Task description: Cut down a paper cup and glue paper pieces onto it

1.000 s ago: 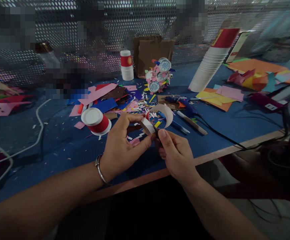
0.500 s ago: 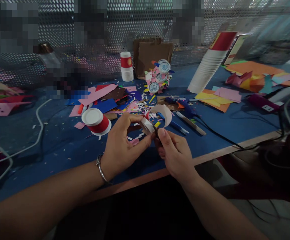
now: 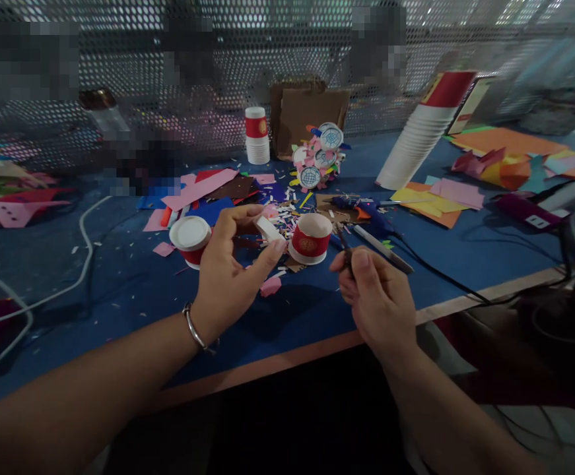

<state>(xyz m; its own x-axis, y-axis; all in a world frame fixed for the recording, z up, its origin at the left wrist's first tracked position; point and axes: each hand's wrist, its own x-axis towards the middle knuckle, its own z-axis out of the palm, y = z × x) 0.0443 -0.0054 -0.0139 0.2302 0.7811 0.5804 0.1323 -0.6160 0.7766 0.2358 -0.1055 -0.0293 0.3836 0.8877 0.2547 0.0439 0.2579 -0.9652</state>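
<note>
Between the thumb and fingers of my left hand point(image 3: 232, 260) is a small white cut piece of paper cup point(image 3: 269, 229). My right hand point(image 3: 373, 287) is closed around dark scissors point(image 3: 345, 249); their thin tip points up and away, and the handles are hidden in my fingers. A short cut red paper cup point(image 3: 309, 243), white rim down and pale inside showing at the top, is between my hands, apart from the scissors. Left of it, partly behind my left hand, sits another red cup with a white top point(image 3: 191, 234).
Paper scraps point(image 3: 287, 204) litter the middle of the blue table point(image 3: 168, 297). Behind are a decorated paper model point(image 3: 317, 158), a short cup stack point(image 3: 257, 135) and a tall leaning cup stack point(image 3: 420, 132). A blue glue gun point(image 3: 377, 214) trails a black cord to the right.
The curled cup band and the white piece were together in my hands; now the red cup is separate between them. My right hand has drawn back rightward with the scissors.
</note>
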